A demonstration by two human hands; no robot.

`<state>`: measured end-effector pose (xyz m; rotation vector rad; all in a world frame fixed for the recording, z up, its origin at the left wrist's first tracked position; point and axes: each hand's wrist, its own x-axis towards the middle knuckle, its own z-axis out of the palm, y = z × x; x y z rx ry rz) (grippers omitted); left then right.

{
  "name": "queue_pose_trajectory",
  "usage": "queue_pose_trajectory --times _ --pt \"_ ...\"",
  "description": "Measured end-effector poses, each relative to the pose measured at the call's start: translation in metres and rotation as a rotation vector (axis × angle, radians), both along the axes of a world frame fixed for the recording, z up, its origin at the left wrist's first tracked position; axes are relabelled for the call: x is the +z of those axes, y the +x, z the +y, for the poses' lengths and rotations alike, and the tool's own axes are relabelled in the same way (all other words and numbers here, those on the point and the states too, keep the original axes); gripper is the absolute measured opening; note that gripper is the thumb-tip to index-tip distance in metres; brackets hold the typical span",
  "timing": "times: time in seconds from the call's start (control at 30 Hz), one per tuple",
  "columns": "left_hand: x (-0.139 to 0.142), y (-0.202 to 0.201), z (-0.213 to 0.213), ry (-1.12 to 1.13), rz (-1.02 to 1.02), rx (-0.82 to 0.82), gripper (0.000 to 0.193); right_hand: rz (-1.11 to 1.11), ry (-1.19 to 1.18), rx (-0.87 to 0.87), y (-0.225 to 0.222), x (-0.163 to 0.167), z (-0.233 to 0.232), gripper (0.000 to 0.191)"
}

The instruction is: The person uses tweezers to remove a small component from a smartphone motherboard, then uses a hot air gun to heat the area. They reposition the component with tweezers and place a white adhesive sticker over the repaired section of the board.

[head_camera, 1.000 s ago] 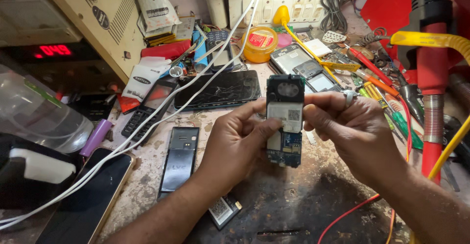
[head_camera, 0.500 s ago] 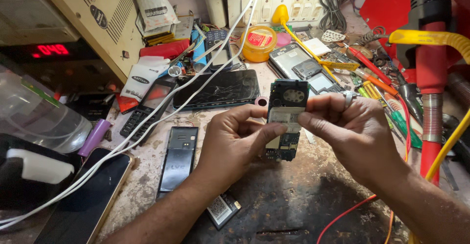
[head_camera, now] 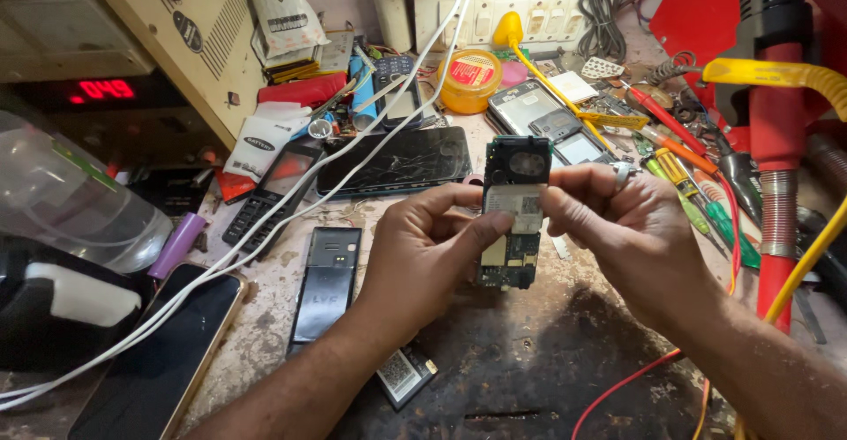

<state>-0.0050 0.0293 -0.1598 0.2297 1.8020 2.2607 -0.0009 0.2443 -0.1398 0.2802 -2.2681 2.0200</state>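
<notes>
- Gripping by both hands was seen: a bare phone board (head_camera: pixel 513 215) was held upright above the bench (head_camera: pixel 547 378), near its middle.
- Left hand (head_camera: pixel 432 250) was closed on the board's left edge, thumb on the face; right hand (head_camera: pixel 631 233) was pinched on the right edge.
- Board was judged light, stiff, thin and fragile.
- Edges were judged the safest hold, not the components.
</notes>
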Motion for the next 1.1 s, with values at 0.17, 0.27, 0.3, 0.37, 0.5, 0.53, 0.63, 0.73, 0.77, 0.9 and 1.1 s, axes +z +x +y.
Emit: queue_pose_trajectory --times 0.17,0.27,0.3,0.37,0.5,0.53,0.63,0.73,0.77,0.9,1.1 --pt "-0.001 -0.003 -0.002 -0.006 0.154 0.035 0.031 0.111 0.353 -0.072 0.006 -0.001 -0.007 0.05" --pt "-0.001 -0.004 0.0 0.021 0.126 0.029 0.032 0.129 0.291 -0.071 0.006 -0.003 -0.01 0.049" --pt "-0.002 -0.004 0.0 0.024 0.122 0.028 0.032 0.125 0.255 -0.05 0.005 -0.003 -0.01 0.047" --pt "-0.002 -0.004 0.001 0.038 0.126 0.023 0.031 0.115 0.185 -0.01 0.004 -0.003 -0.009 0.043" --pt "-0.003 -0.005 0.002 0.015 0.17 0.028 0.029 0.056 0.133 -0.021 0.005 -0.004 -0.006 0.041" --pt "-0.003 -0.005 0.001 0.047 0.161 0.018 0.029 0.049 0.107 -0.016 0.006 -0.004 -0.006 0.042" --pt "-0.003 -0.004 -0.001 0.109 0.13 0.001 0.028 0.046 0.108 -0.009 0.007 -0.003 -0.008 0.044" --pt "-0.001 -0.004 0.0 0.112 0.111 -0.002 0.027 0.133 0.129 0.026 0.006 0.0 -0.009 0.045" --pt "-0.001 -0.004 -0.001 0.116 0.111 -0.004 0.027 0.174 0.133 0.043 0.005 0.001 -0.009 0.045" --pt "-0.001 -0.003 0.002 -0.084 0.261 0.072 0.025 -0.043 -0.046 0.066 0.005 0.005 -0.005 0.022" --pt "-0.004 0.002 0.01 0.012 0.264 0.035 0.022 -0.018 -0.13 0.076 0.004 0.003 -0.004 0.018"
